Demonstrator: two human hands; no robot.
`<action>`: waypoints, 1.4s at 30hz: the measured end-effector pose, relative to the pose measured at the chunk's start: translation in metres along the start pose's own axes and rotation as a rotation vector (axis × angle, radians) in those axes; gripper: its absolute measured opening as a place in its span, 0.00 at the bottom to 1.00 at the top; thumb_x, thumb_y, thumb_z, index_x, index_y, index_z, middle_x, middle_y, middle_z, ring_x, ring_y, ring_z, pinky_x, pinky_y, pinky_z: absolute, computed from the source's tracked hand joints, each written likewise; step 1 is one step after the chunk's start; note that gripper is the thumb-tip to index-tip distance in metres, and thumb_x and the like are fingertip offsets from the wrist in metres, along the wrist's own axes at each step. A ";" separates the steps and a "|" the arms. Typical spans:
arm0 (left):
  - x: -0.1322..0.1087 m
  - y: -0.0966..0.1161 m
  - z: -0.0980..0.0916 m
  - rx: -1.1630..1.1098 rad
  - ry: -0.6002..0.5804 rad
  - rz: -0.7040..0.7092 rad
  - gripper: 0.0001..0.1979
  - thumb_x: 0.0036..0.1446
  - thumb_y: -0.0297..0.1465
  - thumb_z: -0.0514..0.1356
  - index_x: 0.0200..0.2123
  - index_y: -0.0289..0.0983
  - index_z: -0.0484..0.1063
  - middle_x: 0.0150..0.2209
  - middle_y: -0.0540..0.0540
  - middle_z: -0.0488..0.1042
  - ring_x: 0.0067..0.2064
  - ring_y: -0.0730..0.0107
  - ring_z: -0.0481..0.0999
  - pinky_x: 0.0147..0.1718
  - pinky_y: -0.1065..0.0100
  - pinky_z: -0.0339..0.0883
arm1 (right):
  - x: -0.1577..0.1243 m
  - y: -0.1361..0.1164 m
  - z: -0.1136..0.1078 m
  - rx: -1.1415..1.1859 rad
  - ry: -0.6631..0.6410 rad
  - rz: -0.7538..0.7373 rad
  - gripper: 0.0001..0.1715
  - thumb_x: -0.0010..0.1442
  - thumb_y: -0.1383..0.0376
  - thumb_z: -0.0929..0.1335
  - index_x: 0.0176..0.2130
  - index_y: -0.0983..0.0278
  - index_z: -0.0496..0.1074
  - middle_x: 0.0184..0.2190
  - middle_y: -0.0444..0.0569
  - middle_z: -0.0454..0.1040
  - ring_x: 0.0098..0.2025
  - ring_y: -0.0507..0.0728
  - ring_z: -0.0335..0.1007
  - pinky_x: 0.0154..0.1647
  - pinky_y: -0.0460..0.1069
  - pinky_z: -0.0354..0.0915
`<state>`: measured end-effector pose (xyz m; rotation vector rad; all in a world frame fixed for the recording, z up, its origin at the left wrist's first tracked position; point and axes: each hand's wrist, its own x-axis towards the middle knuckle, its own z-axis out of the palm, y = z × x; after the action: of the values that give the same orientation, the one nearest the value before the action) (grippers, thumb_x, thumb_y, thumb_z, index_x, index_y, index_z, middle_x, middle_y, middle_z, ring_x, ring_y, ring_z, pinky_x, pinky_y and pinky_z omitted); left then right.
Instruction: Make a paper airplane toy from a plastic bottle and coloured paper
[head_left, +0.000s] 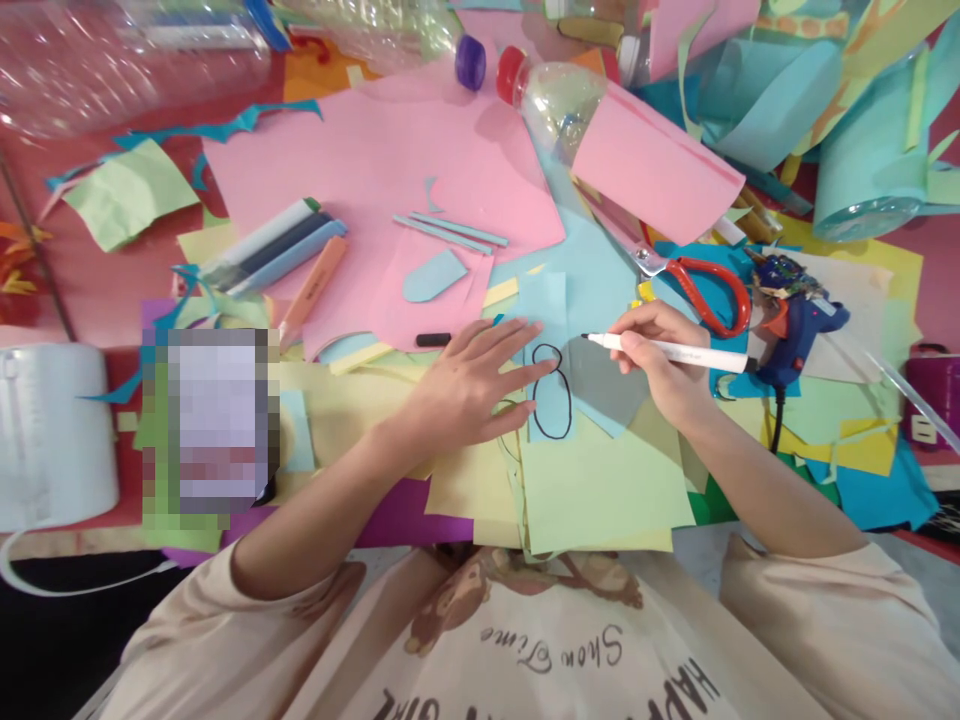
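Hands: two, apart. Left hand: laid palm down, fingers spread, fingertips resting on a light-blue paper strip. Right hand: thumb and fingers pinched around a white marker, uncapped, dark tip just right of the strip; whether it touches paper, I cannot tell.

Light-blue paper strip: one, between my hands, bearing a black outline, small loop above longer oval. Near end: beside a pale green sheet.

Beside my left fingers: one black cap. Beyond: a blue cutout and thin blue strips, near a large pink sheet. Leftward: one orange marker.

Beyond my right hand: scissors, red-handled. To their right: one blue glue gun. Farther off: a clear bottle, red-capped, pink paper around its body.
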<state>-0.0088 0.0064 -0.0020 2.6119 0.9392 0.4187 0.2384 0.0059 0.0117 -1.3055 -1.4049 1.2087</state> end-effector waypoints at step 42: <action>-0.015 0.006 0.003 -0.200 -0.170 0.106 0.20 0.61 0.42 0.60 0.56 0.52 0.71 0.73 0.47 0.29 0.72 0.42 0.45 0.66 0.41 0.49 | -0.001 0.006 0.014 -0.144 -0.403 -0.017 0.17 0.60 0.62 0.68 0.22 0.64 0.64 0.17 0.38 0.62 0.19 0.45 0.51 0.20 0.44 0.49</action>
<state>-0.0153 -0.0080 -0.0051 2.4761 0.6694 0.2945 0.2257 0.0033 0.0037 -1.1833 -1.8133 1.4368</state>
